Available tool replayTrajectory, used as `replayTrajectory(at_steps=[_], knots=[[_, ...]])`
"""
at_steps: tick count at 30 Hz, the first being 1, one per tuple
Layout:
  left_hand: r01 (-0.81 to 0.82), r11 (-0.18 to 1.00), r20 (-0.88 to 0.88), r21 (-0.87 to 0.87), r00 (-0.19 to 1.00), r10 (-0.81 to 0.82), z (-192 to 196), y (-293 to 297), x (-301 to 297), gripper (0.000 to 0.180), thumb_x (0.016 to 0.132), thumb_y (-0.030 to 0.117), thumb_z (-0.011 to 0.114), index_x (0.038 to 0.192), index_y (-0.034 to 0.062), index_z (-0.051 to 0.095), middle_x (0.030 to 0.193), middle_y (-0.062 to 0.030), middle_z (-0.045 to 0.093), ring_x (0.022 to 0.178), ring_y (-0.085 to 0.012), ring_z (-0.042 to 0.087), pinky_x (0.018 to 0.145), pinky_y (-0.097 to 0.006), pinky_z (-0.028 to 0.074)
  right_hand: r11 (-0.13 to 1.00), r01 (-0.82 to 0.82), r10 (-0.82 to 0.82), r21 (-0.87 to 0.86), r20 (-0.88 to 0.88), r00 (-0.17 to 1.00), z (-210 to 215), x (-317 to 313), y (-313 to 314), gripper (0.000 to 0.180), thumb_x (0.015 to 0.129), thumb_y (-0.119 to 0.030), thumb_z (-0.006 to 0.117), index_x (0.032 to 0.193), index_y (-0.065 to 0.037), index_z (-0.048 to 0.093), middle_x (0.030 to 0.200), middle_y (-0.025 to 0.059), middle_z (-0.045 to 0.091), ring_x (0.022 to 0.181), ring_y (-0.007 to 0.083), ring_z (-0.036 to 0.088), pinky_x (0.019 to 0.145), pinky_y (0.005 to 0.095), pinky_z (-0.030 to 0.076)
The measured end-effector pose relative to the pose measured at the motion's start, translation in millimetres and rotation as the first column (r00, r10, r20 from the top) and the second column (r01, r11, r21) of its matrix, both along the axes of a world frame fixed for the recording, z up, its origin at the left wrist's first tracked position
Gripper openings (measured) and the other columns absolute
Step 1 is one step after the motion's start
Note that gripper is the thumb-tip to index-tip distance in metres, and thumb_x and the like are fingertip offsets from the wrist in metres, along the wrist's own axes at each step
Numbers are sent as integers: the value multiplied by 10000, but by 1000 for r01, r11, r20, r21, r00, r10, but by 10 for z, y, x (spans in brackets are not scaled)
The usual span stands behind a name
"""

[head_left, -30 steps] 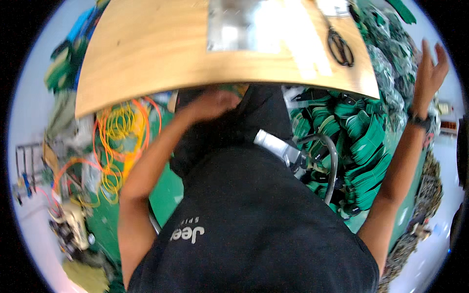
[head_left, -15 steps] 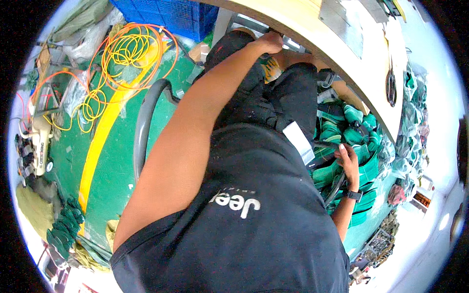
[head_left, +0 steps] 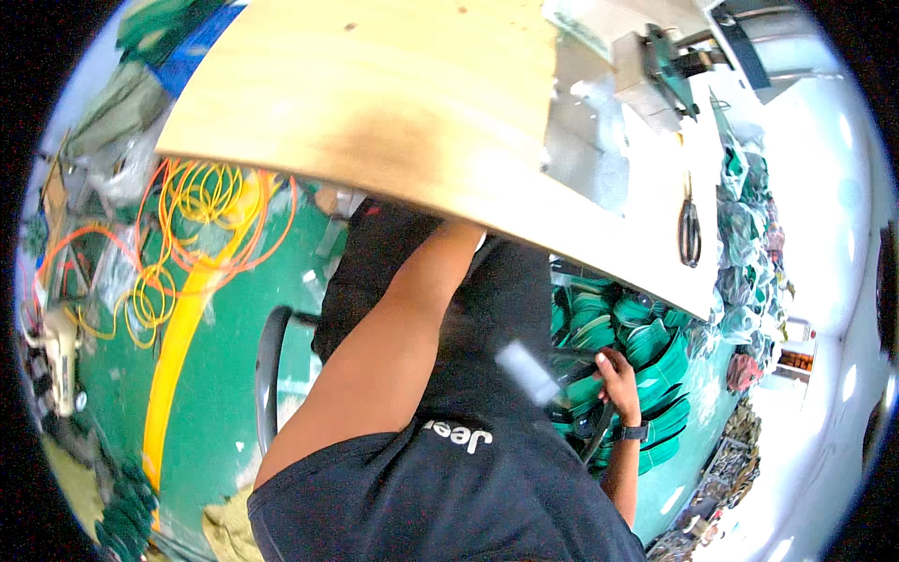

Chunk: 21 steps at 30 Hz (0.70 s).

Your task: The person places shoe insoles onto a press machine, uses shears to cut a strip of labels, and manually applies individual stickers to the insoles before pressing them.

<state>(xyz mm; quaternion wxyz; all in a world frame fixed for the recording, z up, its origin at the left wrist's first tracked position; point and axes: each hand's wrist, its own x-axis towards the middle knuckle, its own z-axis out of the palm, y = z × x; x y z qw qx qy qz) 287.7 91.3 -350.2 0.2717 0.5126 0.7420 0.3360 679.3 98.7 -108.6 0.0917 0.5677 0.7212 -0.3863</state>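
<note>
— Spatially, how did the chair armrest (head_left: 597, 436) lie from the right hand (head_left: 618, 386)?

— It lay at the fingers, apparently touching them, on the person's right side. Its visible length ran down the view and slightly leftward, past the hand toward the black shirt (head_left: 449, 496). The right hand was clearly the nearer one; green bundles (head_left: 655, 361) stood close around it.

— What was the state of the fingers?

— Those of the right hand were bent, with the thumb uppermost; whether they gripped the armrest or merely rested on it could not be told. The left forearm (head_left: 375, 351) passed under the near edge of the wooden tabletop (head_left: 375, 112), which hid the left hand, so its fingers and anything in them could not be judged. The black-handled shears (head_left: 690, 234) lay on the tabletop, well apart from the right hand.

— And compared with half a second earlier?

— The left hand, then visible as a fist at the table's edge, had gone out of sight. The tabletop filled far more of the upper view and covered part of the lap, the whole view having shifted. The right hand had remained beside the armrest, with the green bundles next to it.
</note>
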Motion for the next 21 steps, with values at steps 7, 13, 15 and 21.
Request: replayTrajectory(at_steps=[7,13,15,21], knots=[[135,986,12,-92,991,-135,19,-87,-44,338,856,271,478,950,-3,654,942,-207,627,889,-343,607,817,-443,471,995,79,-81,-60,-20,997,73,-134,6,607,825,-439,665,1186,32,536,677,58,589,421,97,498,381,237,390],[214,968,1,-130,977,-215,46,-57,-13,342,857,291,489,932,2,654,904,-200,628,858,-325,610,789,-446,473,998,58,-58,0,-42,997,92,-67,48,623,819,-419,673,1165,83,540,641,71,567,434,101,517,395,257,403],[235,961,-3,-144,971,-238,49,-107,12,343,857,298,493,926,3,654,891,-197,628,847,-319,612,780,-447,474,998,52,-49,45,-70,996,58,-23,56,597,821,-410,672,1143,79,554,637,88,578,457,151,541,446,297,442],[334,934,-10,-124,941,-338,185,-327,186,350,857,319,503,908,8,655,853,-190,629,816,-302,616,753,-449,477,466,-297,468,833,53,882,172,-275,-145,442,810,-179,673,1168,27,515,1164,220,532,1073,368,505,931,422,404]])
